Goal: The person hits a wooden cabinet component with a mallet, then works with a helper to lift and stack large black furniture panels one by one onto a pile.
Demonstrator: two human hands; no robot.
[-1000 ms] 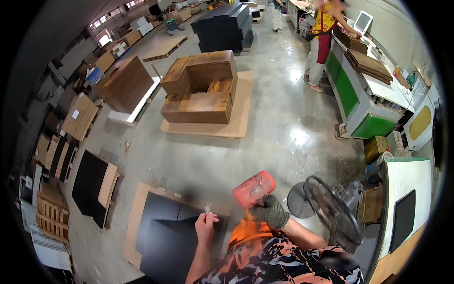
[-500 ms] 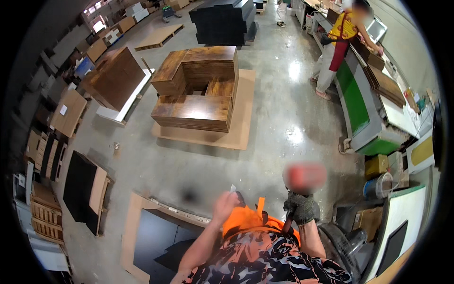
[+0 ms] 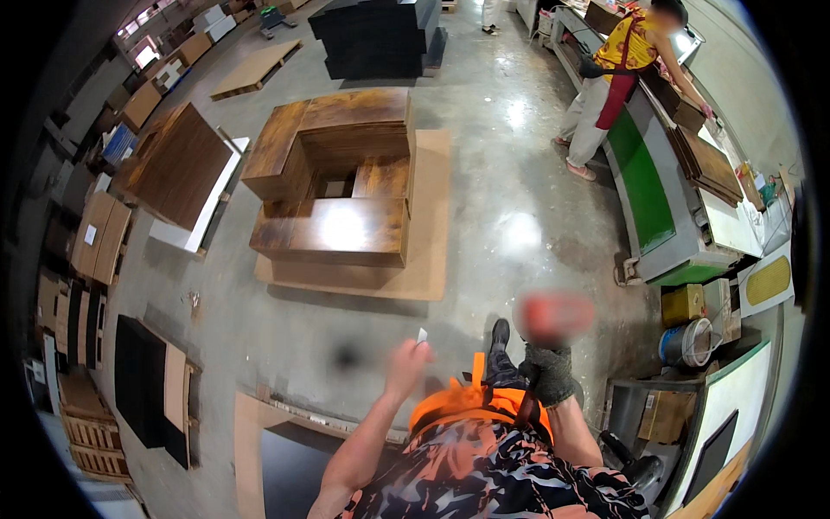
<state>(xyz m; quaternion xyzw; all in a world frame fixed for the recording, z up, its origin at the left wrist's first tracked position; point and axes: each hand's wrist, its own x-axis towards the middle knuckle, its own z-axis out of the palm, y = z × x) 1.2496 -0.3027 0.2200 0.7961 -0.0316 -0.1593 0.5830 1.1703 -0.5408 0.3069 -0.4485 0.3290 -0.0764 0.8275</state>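
My left hand (image 3: 406,368) is bare and held out in front of my waist. Its fingers are closed on a small flat white piece (image 3: 422,335) that sticks up past the fingertips. My right hand (image 3: 550,377), in a dark grey knitted glove, is closed around the lower part of a red object (image 3: 555,318). That object is blurred, so its kind cannot be made out. An orange cloth (image 3: 467,408) lies about my waist between my forearms, over a patterned shirt. My dark shoe (image 3: 501,333) shows on the floor between my hands.
Ahead, stacked brown wood-grain panels (image 3: 346,229) stand on a cardboard sheet (image 3: 430,216). Black panels (image 3: 376,39) are stacked farther back. On the right, a person (image 3: 618,78) works at a long bench (image 3: 657,199). A bucket (image 3: 692,342) stands nearby. Black boards (image 3: 143,381) lie on a left-hand pallet.
The view has shifted forward and right; the brown panel stack now sits nearer and farther left. My shoe shows more fully. Both hands keep their hold, and the person at the bench leans and reaches.
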